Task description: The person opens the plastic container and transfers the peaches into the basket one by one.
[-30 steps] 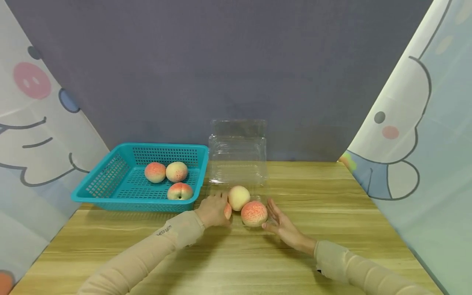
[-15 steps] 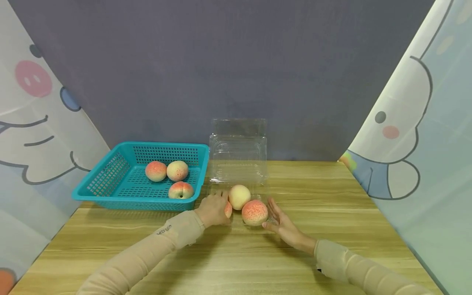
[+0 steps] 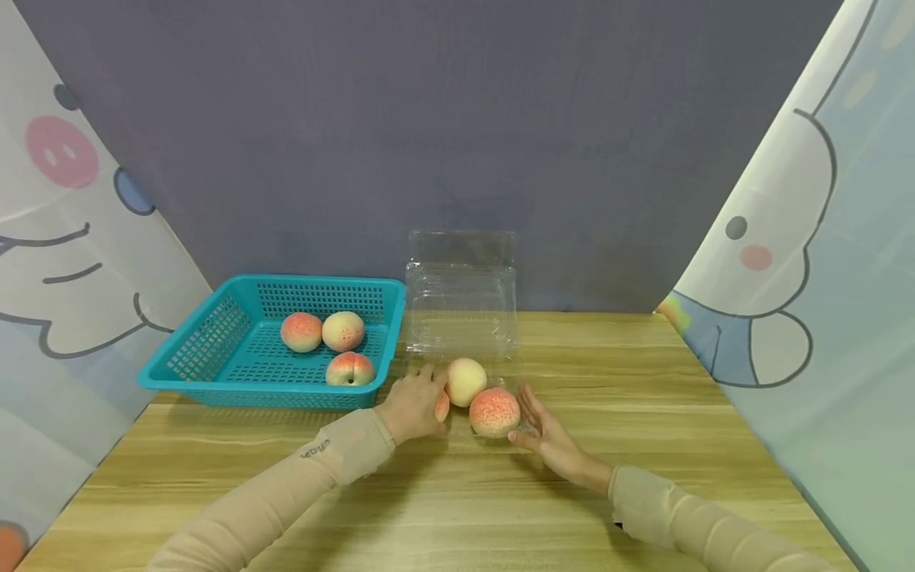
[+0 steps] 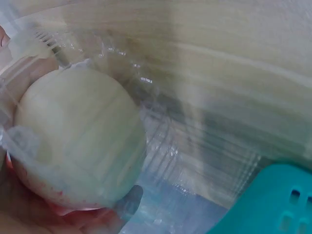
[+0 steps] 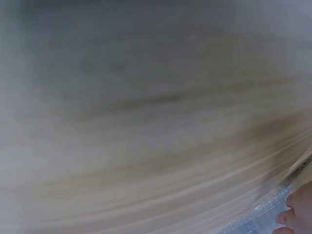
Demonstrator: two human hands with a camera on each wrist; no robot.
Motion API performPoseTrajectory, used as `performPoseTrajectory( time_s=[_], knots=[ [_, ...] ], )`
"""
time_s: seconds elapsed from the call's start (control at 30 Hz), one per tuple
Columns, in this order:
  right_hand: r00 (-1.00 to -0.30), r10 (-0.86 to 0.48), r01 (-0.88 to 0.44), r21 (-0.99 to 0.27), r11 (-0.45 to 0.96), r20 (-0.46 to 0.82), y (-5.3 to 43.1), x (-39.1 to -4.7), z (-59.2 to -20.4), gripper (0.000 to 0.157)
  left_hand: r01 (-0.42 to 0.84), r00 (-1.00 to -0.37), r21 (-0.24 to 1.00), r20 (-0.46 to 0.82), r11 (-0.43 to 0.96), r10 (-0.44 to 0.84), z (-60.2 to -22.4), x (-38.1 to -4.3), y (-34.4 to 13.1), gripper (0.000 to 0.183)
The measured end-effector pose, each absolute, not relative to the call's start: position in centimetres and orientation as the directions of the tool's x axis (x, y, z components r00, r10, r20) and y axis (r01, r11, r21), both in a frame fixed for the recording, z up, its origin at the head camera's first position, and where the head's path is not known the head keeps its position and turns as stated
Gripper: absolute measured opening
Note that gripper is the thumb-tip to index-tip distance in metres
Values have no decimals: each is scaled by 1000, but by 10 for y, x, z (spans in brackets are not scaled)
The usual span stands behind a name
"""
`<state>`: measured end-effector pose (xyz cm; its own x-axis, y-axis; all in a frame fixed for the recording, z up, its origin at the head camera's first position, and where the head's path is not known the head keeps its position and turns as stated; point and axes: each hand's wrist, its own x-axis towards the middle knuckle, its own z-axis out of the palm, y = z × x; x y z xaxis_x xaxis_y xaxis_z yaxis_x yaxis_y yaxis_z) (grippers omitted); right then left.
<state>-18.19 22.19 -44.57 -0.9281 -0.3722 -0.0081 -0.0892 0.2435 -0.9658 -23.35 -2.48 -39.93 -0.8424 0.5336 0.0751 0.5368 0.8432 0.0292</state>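
In the head view, a clear plastic clamshell box [image 3: 461, 306] stands with its lid raised, three peaches in its front part. My left hand [image 3: 413, 407] curls over the leftmost peach [image 3: 442, 407], mostly covering it. The left wrist view shows that peach [image 4: 83, 141] through the clear wall, with fingers bent round it. Beside it sit a pale peach [image 3: 466, 382], near my left fingertips, and a red-speckled peach [image 3: 495, 412]. My right hand [image 3: 554, 445] rests along the box's right side, fingers extended and thumb apart. Only its fingertips show in the right wrist view's corner.
A teal plastic basket [image 3: 268, 389] with three peaches [image 3: 343, 331] stands left of the box, its corner close to my left hand. A wooden table [image 3: 457, 508] lies beneath everything. A grey backdrop [image 3: 457, 143] rises behind, with cartoon-printed sheets at both sides.
My left fingertips have shifted slightly toward the pale peach. The right hand, the box and the basket stay practically in place.
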Motion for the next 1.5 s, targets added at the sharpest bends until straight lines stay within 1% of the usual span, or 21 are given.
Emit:
performPoseTrajectory(
  time_s=[0.1,0.2,0.3,0.47,0.57,0.7,0.77,1.03,1.13,1.23,1.33,1.43,1.5],
  knots=[
    [-932,-361,-90,-966,244,-4,221,-182,-445,90,563,-820,-40,99,826,564,-397,-233,-25,82],
    [-934,-358,-92,-965,246,-2,221,-181,-444,90,591,-792,-81,134,803,596,-393,-231,-25,73],
    [-935,-356,-93,-964,248,-2,221,-181,-445,89,605,-775,-86,163,791,611,-389,-228,-24,67],
    [-934,-358,-91,-965,247,-3,221,-181,-445,90,614,-765,-87,181,785,618,-384,-224,-24,64],
    [-932,-363,-93,-966,243,-2,221,-180,-445,90,636,-727,-134,227,760,649,-382,-222,-25,62],
    [-932,-362,-94,-964,247,-2,222,-181,-445,90,651,-648,-244,316,719,693,-377,-219,-27,56],
    [-932,-362,-96,-964,249,0,222,-181,-445,90,652,-618,-274,348,707,705,-373,-217,-29,53],
    [-930,-368,-102,-962,254,1,222,-182,-445,90,642,-569,-313,418,700,709,-358,-217,-37,41],
    [-929,-370,-102,-962,253,1,222,-182,-445,90,633,-568,-322,425,704,705,-352,-217,-42,39],
    [-928,-372,-98,-963,251,-2,222,-182,-445,90,632,-596,-298,403,715,695,-346,-216,-48,39],
    [-928,-372,-101,-963,249,1,222,-182,-445,90,627,-625,-268,386,731,678,-342,-216,-56,44],
    [-930,-367,-105,-962,252,5,222,-181,-445,89,621,-640,-242,391,745,661,-338,-217,-64,48],
    [-932,-363,-105,-961,256,5,222,-181,-445,89,614,-644,-233,404,754,650,-336,-218,-70,46]
  ],
)
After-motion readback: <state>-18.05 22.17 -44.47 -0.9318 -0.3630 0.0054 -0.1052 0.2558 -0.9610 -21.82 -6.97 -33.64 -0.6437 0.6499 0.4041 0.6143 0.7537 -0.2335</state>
